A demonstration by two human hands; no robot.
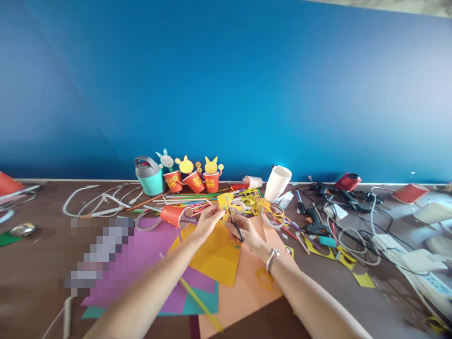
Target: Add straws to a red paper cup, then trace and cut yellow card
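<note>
My left hand (208,220) pinches a small piece of yellow paper (225,201) above the table. My right hand (247,231) is closed round the dark handles of a pair of scissors (233,221), whose blades point up at the yellow piece. A bracelet sits on my right wrist. Under both hands lie sheets of yellow paper (217,256), orange paper (243,292) and purple paper (148,254). An orange paper cup (173,215) lies on its side just left of my left hand.
Three red cups with paper animal heads (194,178) and a teal pot (150,176) stand by the blue wall. A white cup (278,183), straws (183,200), a glue gun (316,221), cables and a power strip (420,268) fill the right side.
</note>
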